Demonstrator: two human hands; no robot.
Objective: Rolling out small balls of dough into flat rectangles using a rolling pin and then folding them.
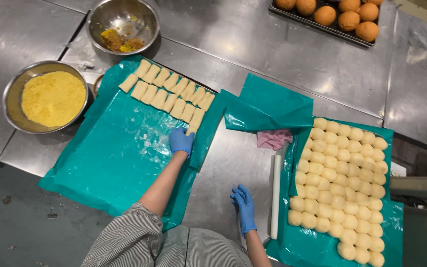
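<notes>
My left hand (180, 141), in a blue glove, reaches onto a teal plastic sheet (119, 158). Its fingertips pinch a pale rolled dough piece (191, 131) at the near end of two rows of similar dough rolls (169, 91). My right hand (244, 207), also gloved in blue, rests flat on the steel table (223, 163) with fingers apart and holds nothing. Just to its right lies a white rolling pin (276, 195).
A second teal sheet (273, 106) carries several rows of round dough balls (342, 183) and a pink cloth (274, 139). On the left stand a steel bowl of yellow crumbs (50, 98) and a bowl with orange residue (122, 24). A tray of fried balls (337, 15) sits top right.
</notes>
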